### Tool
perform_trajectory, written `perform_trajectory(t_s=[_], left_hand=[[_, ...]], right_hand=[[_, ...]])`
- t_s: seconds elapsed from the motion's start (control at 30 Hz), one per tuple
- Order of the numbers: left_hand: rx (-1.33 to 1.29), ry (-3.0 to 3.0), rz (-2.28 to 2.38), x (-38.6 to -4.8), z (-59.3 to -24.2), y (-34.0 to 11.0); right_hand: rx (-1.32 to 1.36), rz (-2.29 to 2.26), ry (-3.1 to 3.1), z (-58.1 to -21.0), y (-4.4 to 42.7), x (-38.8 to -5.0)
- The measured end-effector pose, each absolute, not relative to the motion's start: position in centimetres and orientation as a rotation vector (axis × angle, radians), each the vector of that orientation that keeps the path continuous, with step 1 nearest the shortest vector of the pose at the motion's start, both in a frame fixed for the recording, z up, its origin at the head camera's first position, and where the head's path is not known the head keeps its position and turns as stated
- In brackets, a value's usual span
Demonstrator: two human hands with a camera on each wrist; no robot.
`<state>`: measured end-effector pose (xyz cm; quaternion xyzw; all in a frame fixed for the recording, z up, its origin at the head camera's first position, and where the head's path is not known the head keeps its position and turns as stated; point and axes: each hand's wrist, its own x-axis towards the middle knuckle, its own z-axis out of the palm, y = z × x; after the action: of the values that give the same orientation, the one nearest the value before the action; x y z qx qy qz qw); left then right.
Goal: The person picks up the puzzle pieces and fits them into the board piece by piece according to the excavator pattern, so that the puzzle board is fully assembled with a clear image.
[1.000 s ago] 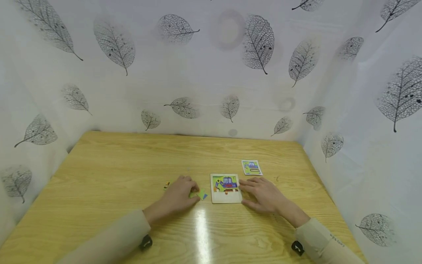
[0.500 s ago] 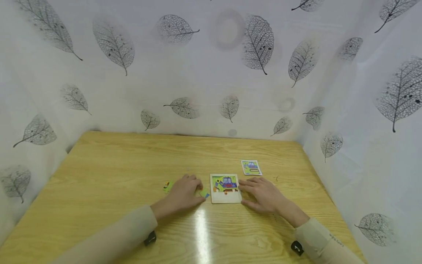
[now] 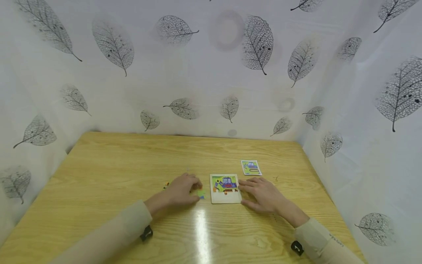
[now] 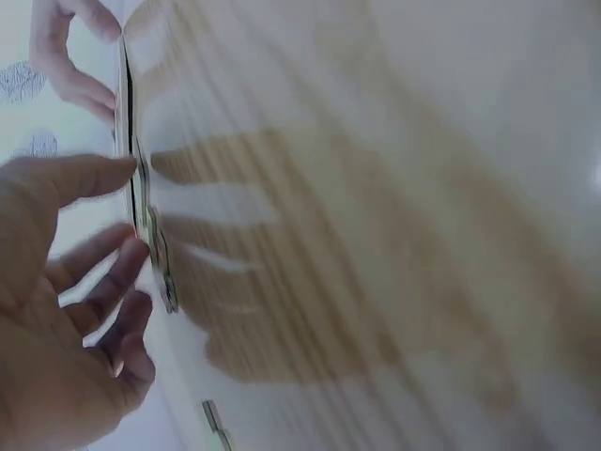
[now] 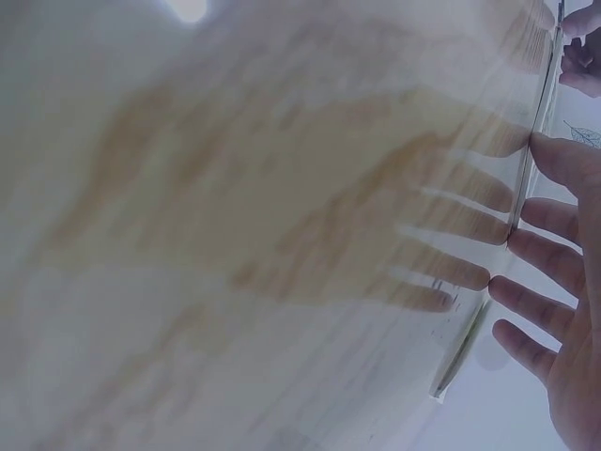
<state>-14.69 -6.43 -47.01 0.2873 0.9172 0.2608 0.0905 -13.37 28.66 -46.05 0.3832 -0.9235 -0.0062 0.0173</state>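
My left hand (image 3: 180, 190) is at a green and blue puzzle piece (image 3: 201, 193) on the table, thumb and forefinger curled about it. In the left wrist view, thin pieces (image 4: 164, 272) lie flat under the fingertips; my palm hides part of them in the head view. Just to the right lies a square puzzle board (image 3: 226, 198), its upper part filled with a purple digger picture and its lower part bare wood. Straight fingers of my right hand (image 3: 263, 196) rest against the board's right edge. Another puzzle piece (image 3: 166, 185) peeks out left of my left hand.
A small picture card (image 3: 251, 167) of the digger lies behind the board, to the right. The wooden table (image 3: 115, 157) meets a white leaf-patterned curtain (image 3: 204, 73) at the back and sides.
My left hand shifts right, then back left, and the green and blue puzzle piece moves and turns with it. My right hand and the board stay put.
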Motion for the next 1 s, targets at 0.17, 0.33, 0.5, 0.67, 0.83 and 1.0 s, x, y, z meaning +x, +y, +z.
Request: perform_trajectory(t_s=[0.17, 0.33, 0.5, 0.67, 0.83, 1.0], left_hand=[[0.799, 2.785, 0.772, -14.28, -47.04, -6.26], [0.768, 2.794, 0.789, -14.22, -46.93, -5.93], [0.742, 2.760, 0.813, -14.59, -46.82, -5.87], [0.701, 2.695, 0.861, -14.86, -46.72, -5.95], [0.692, 2.647, 0.954, -14.86, -46.61, -5.94], [0.668, 2.605, 1.052, -14.76, -46.42, -5.85]], right_hand=[[1.192, -0.021, -2.867, -46.04, 28.66, -13.42], [1.194, -0.013, -2.867, -46.01, 28.62, -13.47], [1.193, -0.012, -2.883, -46.16, 28.61, -13.54], [1.190, -0.007, -2.878, -46.31, 28.61, -13.58], [1.181, 0.001, -2.895, -46.26, 28.58, -13.51], [1.179, -0.002, -2.884, -46.35, 28.72, -13.61]])
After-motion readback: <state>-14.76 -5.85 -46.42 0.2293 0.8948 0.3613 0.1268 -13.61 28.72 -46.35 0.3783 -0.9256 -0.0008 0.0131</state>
